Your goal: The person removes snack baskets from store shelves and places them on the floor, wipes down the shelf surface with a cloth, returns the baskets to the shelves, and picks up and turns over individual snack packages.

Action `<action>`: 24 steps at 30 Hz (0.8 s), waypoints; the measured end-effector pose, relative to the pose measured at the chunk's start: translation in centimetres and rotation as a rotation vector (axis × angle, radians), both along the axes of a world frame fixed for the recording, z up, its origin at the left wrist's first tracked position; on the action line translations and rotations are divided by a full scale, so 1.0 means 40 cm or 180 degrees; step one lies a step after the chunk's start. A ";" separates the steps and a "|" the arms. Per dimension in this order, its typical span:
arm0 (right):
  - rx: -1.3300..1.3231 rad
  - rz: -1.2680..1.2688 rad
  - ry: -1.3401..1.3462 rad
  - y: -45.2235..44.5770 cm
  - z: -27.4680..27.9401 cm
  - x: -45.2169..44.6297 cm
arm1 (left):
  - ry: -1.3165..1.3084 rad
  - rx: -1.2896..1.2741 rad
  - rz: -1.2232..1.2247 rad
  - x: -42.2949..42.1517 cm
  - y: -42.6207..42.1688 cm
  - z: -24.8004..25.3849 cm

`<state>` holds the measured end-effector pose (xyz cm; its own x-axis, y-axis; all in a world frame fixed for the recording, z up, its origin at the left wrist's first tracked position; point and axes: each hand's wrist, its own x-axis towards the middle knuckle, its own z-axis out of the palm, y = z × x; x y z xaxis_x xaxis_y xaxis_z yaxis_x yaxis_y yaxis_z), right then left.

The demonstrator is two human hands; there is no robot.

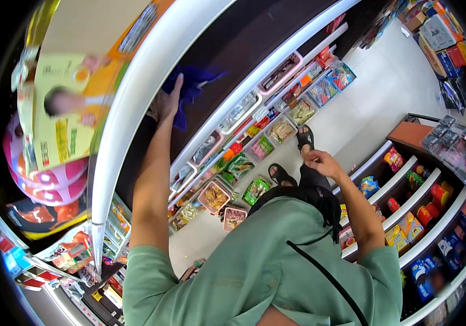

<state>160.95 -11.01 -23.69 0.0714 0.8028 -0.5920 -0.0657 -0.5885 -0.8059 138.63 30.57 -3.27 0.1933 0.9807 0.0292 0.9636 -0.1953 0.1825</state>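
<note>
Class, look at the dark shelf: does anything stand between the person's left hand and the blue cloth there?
Nothing visible does: the left hand touches the blue cloth directly, against the dark shelf.

Floor: pale, glossy, light-reflecting. Shelving unit: brown-topped, dark, white-edged tiers, stocked with packets. Boxes: stacked, far end.

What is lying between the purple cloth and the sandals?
In the head view, a white shelf edge and rows of snacks lie between the cloth and the sandals.
</note>
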 end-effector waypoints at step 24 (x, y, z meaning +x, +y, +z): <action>-0.0078 -0.0260 -0.0165 -0.035 -0.006 0.184 | 0.0523 0.0172 -0.0362 0.064 -0.056 -0.033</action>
